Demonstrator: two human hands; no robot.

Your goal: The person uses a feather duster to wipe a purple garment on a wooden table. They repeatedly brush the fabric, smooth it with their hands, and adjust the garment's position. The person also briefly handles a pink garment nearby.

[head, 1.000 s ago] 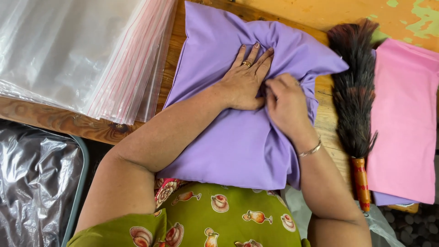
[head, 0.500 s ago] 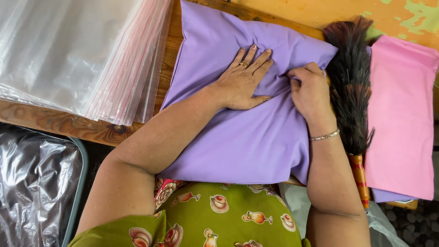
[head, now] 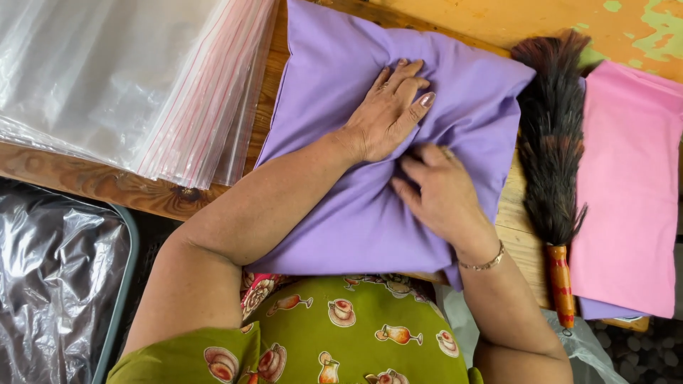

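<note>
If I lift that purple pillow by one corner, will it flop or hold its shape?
The purple pillow probably sags: its cloth wrinkles and dents under both hands. It looks soft, likely light for its size. Lying flat, it shouldn't roll.

The pillow (head: 356, 213) lies on the worktop (head: 512, 21), and both hands rest on top of it. The left hand (head: 388, 114) is farther back, and the right hand (head: 441, 195) is just beside it, nearer the person. Left of the fingers (head: 409, 78) lies a stack of plastic bags (head: 121, 78). Right of the fingers lies a feather duster (head: 551, 142), touching the pillow's edge. A folded cloth (head: 626, 192) lies just past the duster, farther right. Down to the left, below the worktop's edge, sits a bin (head: 121, 284) with a plastic liner (head: 50, 284) in it.
</note>
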